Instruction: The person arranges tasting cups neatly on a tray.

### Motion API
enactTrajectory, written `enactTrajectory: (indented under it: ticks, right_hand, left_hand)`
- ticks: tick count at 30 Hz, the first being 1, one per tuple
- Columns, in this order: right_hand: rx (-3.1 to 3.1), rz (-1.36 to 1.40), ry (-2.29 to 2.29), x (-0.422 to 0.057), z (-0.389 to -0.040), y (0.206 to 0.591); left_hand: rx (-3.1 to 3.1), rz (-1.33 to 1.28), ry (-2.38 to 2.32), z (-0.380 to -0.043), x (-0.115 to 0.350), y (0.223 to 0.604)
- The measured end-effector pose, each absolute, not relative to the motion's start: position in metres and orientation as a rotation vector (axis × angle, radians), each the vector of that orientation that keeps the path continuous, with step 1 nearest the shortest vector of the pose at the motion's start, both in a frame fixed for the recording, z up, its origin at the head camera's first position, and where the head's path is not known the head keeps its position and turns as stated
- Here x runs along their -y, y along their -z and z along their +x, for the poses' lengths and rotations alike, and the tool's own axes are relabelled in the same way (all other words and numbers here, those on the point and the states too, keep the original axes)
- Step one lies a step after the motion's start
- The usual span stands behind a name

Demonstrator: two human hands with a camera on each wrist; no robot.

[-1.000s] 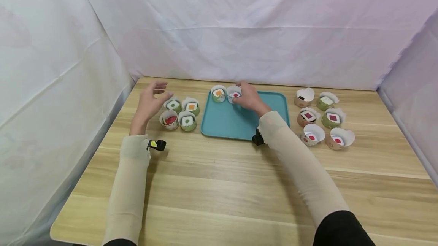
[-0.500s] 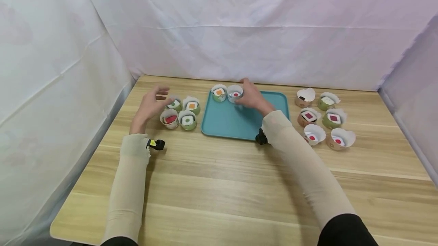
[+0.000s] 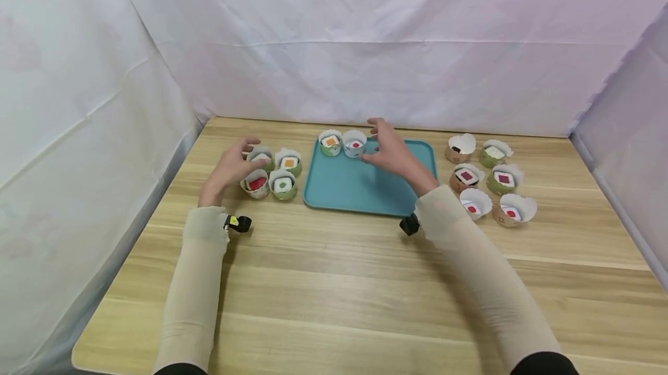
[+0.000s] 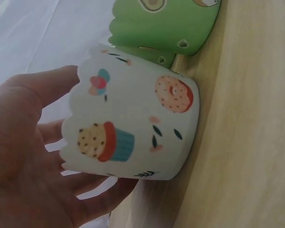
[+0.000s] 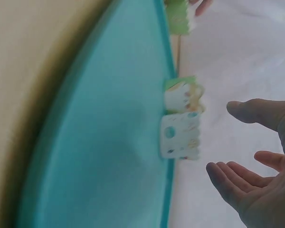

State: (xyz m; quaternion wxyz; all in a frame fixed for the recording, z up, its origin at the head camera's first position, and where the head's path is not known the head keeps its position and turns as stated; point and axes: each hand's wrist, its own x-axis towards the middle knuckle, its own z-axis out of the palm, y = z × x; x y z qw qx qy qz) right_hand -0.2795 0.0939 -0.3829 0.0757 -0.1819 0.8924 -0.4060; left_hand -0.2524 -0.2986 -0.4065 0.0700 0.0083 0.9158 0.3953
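Note:
My left hand [image 3: 232,165] is at the back-left green paper baking cup [image 3: 266,153] of the left group, fingers spread and thumb overlapping its front in the head view. A white cup printed with cupcakes and donuts [image 4: 128,114] stands before that hand in the left wrist view, hiding part of the fingers. On the teal tray [image 3: 365,189], a white cup [image 3: 355,146] holding a white piece with a red dot stands beside a green cup [image 3: 331,144] with an orange-square piece. My right hand [image 3: 391,152] is just right of the white cup, fingers apart, holding nothing.
Two more green cups, one in front [image 3: 284,186] and one behind [image 3: 289,164], stand between my left hand and the tray. Right of the tray several brown, green and white cups [image 3: 503,181] stand grouped. A white cloth [image 3: 334,44] hangs behind the wooden table [image 3: 323,282].
My right hand has let go of the white cup on the tray and moved slightly right. My left hand has come lower, closer over the back-left green cup.

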Motion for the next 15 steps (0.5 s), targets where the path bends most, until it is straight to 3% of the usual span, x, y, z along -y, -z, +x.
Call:
enactTrajectory:
  ticks: [15]
  right_hand:
    - [-2.787,-0.841,1.238,-0.1,-0.206,0.358]
  left_hand:
    - [-2.771,0.006,-1.097,-0.254,0.295,0.405]
